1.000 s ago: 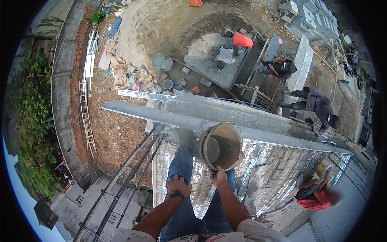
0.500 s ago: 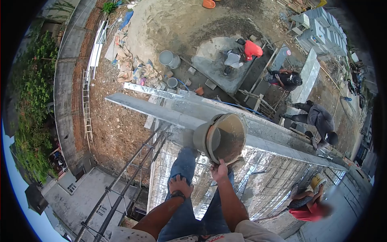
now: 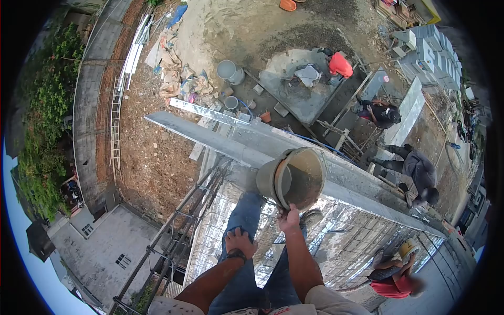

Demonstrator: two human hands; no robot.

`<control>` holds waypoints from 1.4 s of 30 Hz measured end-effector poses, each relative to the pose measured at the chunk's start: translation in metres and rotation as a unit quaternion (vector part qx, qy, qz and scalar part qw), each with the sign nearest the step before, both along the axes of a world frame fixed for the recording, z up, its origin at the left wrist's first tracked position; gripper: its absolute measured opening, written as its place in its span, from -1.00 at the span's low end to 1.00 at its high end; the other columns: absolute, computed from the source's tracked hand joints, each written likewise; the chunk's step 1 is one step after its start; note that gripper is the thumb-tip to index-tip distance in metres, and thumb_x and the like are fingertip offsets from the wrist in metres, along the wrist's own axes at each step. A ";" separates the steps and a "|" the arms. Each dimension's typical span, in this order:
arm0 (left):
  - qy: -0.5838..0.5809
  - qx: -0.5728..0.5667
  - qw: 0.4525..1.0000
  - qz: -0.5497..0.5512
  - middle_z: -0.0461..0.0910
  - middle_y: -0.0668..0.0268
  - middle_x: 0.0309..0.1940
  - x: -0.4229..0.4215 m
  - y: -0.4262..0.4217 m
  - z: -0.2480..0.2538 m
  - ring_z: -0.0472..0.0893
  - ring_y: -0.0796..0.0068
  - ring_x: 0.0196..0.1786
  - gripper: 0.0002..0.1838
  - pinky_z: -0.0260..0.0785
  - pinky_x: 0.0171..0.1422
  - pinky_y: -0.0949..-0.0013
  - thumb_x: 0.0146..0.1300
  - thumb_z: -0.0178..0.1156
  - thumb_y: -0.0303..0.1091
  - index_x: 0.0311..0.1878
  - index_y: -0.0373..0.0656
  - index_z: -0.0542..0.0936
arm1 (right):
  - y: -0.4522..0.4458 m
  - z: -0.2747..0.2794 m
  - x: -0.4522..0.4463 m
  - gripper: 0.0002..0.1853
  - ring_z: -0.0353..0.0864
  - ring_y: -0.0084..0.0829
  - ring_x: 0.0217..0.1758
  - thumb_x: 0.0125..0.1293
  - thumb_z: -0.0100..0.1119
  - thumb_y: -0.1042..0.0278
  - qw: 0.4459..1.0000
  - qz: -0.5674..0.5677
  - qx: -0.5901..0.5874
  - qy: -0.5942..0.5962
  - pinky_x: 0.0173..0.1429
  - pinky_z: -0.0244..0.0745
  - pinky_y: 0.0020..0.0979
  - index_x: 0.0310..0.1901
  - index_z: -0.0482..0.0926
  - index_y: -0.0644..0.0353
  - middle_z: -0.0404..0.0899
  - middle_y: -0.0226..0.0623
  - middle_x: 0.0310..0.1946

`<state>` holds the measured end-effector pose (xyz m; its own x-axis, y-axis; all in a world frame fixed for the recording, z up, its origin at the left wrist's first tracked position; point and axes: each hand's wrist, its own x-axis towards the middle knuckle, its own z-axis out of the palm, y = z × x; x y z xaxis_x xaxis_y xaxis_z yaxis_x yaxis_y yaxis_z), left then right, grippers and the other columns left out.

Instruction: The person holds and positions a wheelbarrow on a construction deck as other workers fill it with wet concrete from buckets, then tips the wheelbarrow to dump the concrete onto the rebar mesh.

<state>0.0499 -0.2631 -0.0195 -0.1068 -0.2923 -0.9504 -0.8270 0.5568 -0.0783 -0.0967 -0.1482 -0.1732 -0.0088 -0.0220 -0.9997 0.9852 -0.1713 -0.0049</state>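
here, right fingers pinch one bucket; left fingers spread on one knee.

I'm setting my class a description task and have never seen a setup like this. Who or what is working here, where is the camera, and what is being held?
There is no machine here: a person works with two bare hands. A camera worn on the head looks forward and down; the round, bent look suggests a very wide lens.

The right hand holds a bucket at its rim, with the opening turned towards the camera. The left hand rests on the person's own jeans.

Beneath is a surface marked with a wire grid, beside a long grey board. Further down on the ground are other people and a ladder. At lower right, another person in red has a yellowish bucket.
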 end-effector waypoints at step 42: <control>0.024 -0.013 1.000 0.001 0.38 0.13 0.33 -0.003 -0.014 -0.006 0.32 -0.13 0.36 -0.37 0.16 0.38 -0.10 0.18 0.16 0.22 0.14 -0.07 0.63 | -0.124 0.040 -0.126 -0.70 0.23 -0.63 -0.64 0.48 -0.12 0.13 0.992 -0.051 -0.083 0.074 -0.56 0.13 -0.50 -0.05 0.57 0.09 0.64 -0.31 -0.39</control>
<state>0.0467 -0.2772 -0.0252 -0.1509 -0.3171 -0.9363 -0.8308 0.5539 -0.0536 -0.2228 -0.2725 -0.1331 -0.1660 -0.1786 -0.9698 0.9534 -0.2804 -0.1115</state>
